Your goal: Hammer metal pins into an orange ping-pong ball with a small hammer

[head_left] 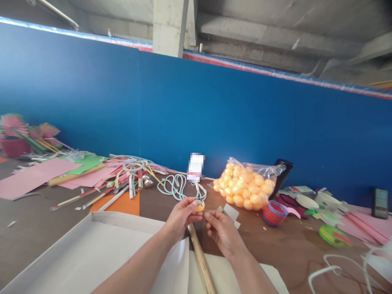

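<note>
My left hand (183,217) pinches a small orange ball (200,207) with dark and shiny marks on its upper side. Just to the right, my right hand (223,229) has thumb and forefinger pressed together close to the ball; whatever is between them is too small to make out. Below both hands a wooden stick (201,258) runs toward me over pale paper (225,271). Small white paper pieces (231,212) lie behind my right hand. A clear bag of orange balls (245,187) stands behind them.
An open white box (88,257) fills the left front. Coloured paper (38,175), straws and strips (128,173), shiny silver balls (148,181) and a pale cord (173,187) lie behind it. A red cup (274,213) and green tape (333,235) are right; a blue wall (196,106) borders the table.
</note>
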The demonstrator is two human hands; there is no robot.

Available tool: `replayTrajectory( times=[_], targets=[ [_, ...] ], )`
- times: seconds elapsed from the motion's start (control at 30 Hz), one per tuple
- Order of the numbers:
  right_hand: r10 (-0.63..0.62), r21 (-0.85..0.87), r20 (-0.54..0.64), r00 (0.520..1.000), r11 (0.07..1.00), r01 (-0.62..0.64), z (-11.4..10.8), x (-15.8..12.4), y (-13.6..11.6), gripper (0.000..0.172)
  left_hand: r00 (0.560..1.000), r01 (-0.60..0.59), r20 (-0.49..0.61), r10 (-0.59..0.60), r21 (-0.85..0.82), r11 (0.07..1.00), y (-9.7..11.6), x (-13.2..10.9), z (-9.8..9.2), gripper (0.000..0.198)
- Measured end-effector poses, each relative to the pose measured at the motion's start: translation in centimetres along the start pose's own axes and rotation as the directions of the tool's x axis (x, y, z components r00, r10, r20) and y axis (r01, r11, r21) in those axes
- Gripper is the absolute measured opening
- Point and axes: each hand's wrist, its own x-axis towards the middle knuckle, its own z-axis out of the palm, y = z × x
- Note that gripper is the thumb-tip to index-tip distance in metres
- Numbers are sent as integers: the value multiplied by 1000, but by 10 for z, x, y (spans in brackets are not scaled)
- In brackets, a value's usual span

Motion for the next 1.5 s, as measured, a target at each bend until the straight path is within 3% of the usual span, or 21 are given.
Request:
replayTrajectory(
  times=[0.2, 0.8, 1.5],
  targets=[
    [-63, -19, -83, 995, 998, 62, 1, -5, -10, 22, 1000, -7, -5, 7, -2, 1000, -2, 2, -2, 25],
    [-133, 52, -24, 991, 990, 134, 4, -12, -18, 18, 1000, 2, -14, -2, 26, 1000, 0, 1, 1, 26],
    [-176, 13, 11, 984, 984, 176, 16, -14, -16, 19, 1000, -14, 6, 14, 66, 998, -2, 2, 1, 30]
  ],
)
